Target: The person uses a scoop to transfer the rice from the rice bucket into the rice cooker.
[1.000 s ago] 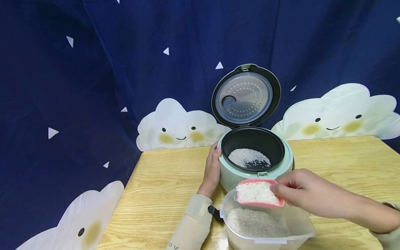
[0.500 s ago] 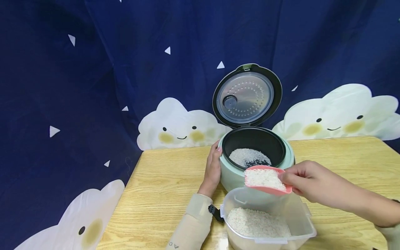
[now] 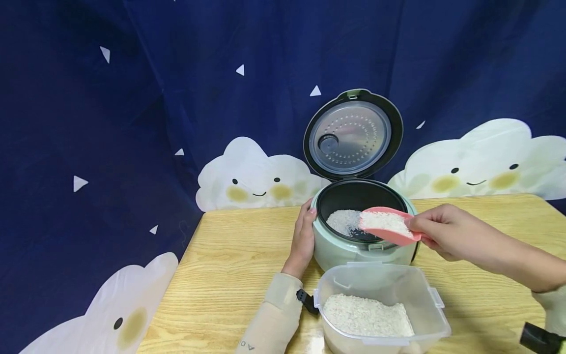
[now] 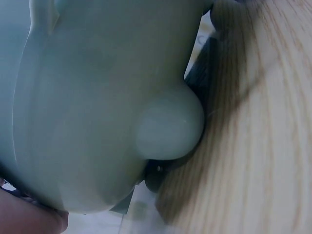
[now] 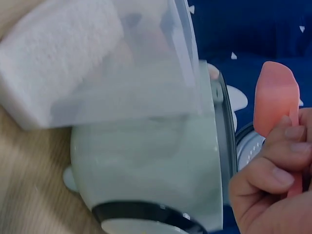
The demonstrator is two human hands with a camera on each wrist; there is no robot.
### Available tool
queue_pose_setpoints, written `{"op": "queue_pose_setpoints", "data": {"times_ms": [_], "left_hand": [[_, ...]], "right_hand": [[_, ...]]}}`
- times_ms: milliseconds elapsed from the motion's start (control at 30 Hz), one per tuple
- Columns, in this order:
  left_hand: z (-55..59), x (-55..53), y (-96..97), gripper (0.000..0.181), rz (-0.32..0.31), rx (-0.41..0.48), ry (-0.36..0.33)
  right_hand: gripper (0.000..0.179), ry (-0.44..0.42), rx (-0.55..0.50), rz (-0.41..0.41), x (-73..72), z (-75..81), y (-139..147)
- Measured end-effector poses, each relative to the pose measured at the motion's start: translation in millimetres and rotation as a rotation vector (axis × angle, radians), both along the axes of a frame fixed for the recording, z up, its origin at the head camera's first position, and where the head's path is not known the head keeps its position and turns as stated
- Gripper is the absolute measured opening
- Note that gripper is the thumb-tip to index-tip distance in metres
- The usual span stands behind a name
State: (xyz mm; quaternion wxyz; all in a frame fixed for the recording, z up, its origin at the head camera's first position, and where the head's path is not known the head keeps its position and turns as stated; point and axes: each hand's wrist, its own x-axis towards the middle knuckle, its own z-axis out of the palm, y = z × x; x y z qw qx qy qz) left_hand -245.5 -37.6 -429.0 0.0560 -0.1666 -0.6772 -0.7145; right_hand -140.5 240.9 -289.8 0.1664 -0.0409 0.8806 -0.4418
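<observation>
Here's the pink scoop (image 3: 400, 238), loaded with rice (image 3: 383, 222), over the front right of the black pot (image 3: 349, 194) in the rice cooker (image 3: 342, 253). The right hand (image 3: 446, 235) has it, thumb pressed at the handle end and fingers curled beneath. The left hand (image 3: 302, 241) lies against the cooker's left side. So the hands are well apart, the cooker between them, its lid (image 3: 351, 137) standing up. Nearer on the desk (image 3: 239, 250) sits the clear tub (image 3: 349, 275) with more rice.

The scoop looks like thin, stiff plastic, light even when full; the handle is the place to pinch, well back from the bowl. The grains look dry and loose, likely to slide off the open lip at a small tilt, so level matters. The cooker looks smooth and heavier, best steadied by its side.

Hard to make out: most of the handle, covered by the hand; whether scoop touches rim; the left fingers behind the cooker; the tub's near bottom, cut off.
</observation>
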Motion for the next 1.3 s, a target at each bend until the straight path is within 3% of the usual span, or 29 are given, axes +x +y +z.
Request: {"op": "queue_pose_setpoints", "data": {"times_ms": [167,533,1300], "left_hand": [[-0.5,-0.4,0.3,0.053,-0.004,0.004,0.000],[-2.4,-1.9,-0.3,0.053,0.001,-0.003,0.002],[0.6,-1.8,-0.5,0.055,-0.008,-0.020,0.013]], "right_hand": [[0.040,0.012,0.010,-0.024,-12.4,3.5,10.5],[0.039,0.030,0.137,-0.033,-34.2,9.3,24.3],[0.037,0.087,0.425,0.005,-49.1,30.9,18.9]]}}
